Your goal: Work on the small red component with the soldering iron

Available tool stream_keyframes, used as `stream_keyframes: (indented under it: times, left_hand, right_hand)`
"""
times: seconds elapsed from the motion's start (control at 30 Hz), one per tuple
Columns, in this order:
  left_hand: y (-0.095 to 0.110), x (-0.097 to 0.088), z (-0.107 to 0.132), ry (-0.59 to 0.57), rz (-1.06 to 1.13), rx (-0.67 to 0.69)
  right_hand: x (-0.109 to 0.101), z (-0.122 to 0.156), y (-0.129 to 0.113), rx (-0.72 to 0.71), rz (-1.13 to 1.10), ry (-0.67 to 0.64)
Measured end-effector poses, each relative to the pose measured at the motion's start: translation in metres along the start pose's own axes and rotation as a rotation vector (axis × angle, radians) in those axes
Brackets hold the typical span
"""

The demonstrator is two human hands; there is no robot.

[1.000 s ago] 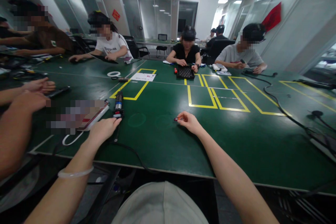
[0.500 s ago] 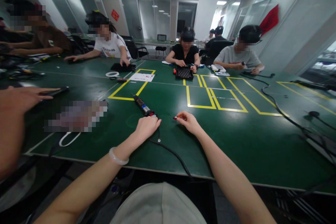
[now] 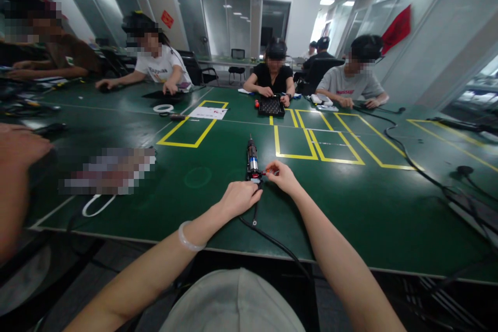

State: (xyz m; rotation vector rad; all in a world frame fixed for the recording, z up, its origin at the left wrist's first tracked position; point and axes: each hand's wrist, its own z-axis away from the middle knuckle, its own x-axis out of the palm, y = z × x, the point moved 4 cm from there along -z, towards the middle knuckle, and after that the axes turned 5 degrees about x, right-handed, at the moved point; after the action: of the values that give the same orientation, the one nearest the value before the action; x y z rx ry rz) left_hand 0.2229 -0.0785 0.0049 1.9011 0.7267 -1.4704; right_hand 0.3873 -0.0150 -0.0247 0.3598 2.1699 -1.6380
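An electric screwdriver (image 3: 252,160) points away from me on the green table, its blue and silver inner parts showing. My left hand (image 3: 241,196) is closed around its rear end. A black cord (image 3: 268,236) runs from there toward the table's front edge, and a short lead with a ring terminal (image 3: 254,223) hangs beside it. My right hand (image 3: 283,176) pinches a small red part (image 3: 266,173) against or close beside the screwdriver's right side. Its exact kind is too small to make out, and I cannot tell whether the two touch.
Yellow tape outlines (image 3: 295,156) mark the green table (image 3: 350,207). A blurred-out object with a white strap (image 3: 98,206) lies at left, near another person's hand (image 3: 23,145). Across the table, a co-worker handles a black tray (image 3: 271,107). A white tape roll (image 3: 163,108) and paper sheet (image 3: 208,113) lie further back.
My left hand has moved right with the screwdriver, which has turned from leaning left to pointing nearly straight ahead. The red part in my right hand is now at the screwdriver's side.
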Motion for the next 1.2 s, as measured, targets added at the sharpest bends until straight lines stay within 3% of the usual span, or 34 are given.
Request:
stream_keyframes:
  times: [0.17, 0.4, 0.57, 0.7, 0.9, 1.0, 1.1, 1.2]
  left_hand:
    - [0.000, -0.002, 0.002, -0.020, -0.038, 0.017]
    - [-0.001, 0.000, 0.002, -0.008, -0.052, 0.029]
    - [-0.002, 0.001, 0.002, -0.010, -0.045, 0.030]
    - [-0.003, 0.001, 0.002, -0.005, -0.010, 0.010]
    - [-0.002, -0.001, 0.004, 0.002, 0.029, -0.032]
    - [-0.007, -0.005, 0.005, 0.079, 0.070, -0.137]
    - [-0.017, -0.015, 0.002, 0.229, 0.141, -0.219]
    - [-0.026, -0.022, -0.010, 0.344, 0.193, -0.131]
  right_hand:
    - [0.004, 0.000, 0.004, 0.002, -0.009, -0.114]
    - [0.008, 0.001, 0.006, -0.003, -0.017, -0.161]
    - [0.007, 0.001, 0.006, -0.017, 0.051, -0.109]
    - [0.008, 0.001, 0.006, 0.031, -0.042, -0.145]
    - [0.005, 0.000, 0.009, 0.098, -0.109, -0.079]
    - [0.007, 0.000, 0.008, 0.088, -0.138, -0.085]
    - [0.008, 0.001, 0.005, 0.073, -0.160, -0.088]
    - [0.007, 0.002, 0.002, 0.069, -0.149, -0.088]
